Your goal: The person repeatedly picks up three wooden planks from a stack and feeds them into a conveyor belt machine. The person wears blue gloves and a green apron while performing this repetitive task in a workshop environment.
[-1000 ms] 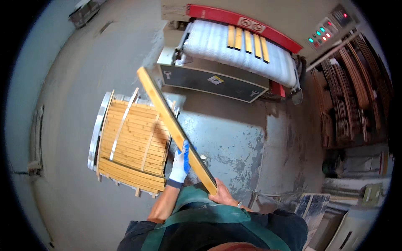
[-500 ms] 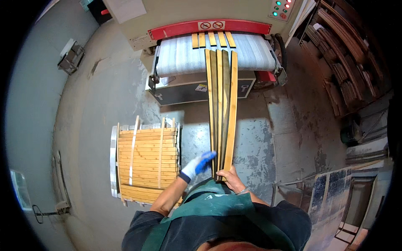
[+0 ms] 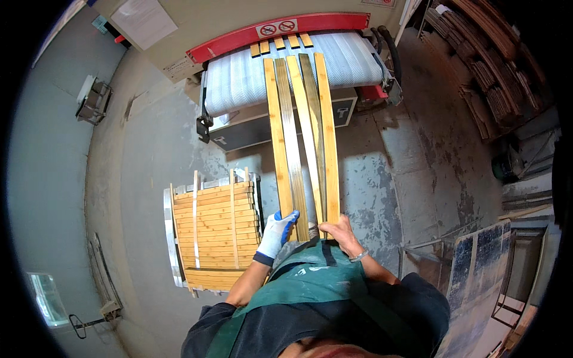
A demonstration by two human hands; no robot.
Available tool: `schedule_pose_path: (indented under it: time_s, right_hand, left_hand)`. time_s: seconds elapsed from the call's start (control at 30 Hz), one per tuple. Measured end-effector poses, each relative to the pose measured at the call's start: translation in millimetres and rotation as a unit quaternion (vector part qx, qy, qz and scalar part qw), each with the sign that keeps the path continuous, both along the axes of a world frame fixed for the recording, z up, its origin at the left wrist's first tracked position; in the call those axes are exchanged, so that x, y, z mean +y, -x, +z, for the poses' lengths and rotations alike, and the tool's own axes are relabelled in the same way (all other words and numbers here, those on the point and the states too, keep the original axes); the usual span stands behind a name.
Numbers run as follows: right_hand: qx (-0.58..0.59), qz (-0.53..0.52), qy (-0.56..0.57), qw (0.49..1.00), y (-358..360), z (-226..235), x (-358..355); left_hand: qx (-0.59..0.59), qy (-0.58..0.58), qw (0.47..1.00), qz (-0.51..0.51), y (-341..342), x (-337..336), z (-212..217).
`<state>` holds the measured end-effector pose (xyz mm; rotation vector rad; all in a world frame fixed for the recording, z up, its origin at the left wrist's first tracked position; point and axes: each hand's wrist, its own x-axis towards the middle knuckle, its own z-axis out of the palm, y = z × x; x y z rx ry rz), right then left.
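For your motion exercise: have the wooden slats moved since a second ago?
Yes. The wooden slats swung from beside the stacked pallet onto the machine's belt.

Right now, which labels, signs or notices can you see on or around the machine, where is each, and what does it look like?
Warning sign: on the red guard above the belt, white rectangle with two red prohibition circles.
Paper notice: machine's beige panel, upper left, pale tilted sheet, print too small to tell.
Small label: beige housing left of the belt, whitish strip.
Diamond marks: dark front panel below the belt, small and white.
No screens or packages visible.
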<state>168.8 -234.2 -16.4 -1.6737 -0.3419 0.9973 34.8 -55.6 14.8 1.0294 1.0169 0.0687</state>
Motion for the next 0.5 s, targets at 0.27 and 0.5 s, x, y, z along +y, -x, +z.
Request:
schedule_pose_path:
  time_s: [0.27,0.5]
  right_hand:
    - [0.214,-0.084,-0.146,0.962,-41.4,21.3,4.9]
    - [0.237,-0.033,-0.145,0.960,-77.1,23.7,23.6]
  left_hand:
    - [-0.176,0.218,0.958,0.067,-16.8,21.0,-17.5]
    - [-0.251,0.287,0.917,0.120,-27.0,37.3,-33.3]
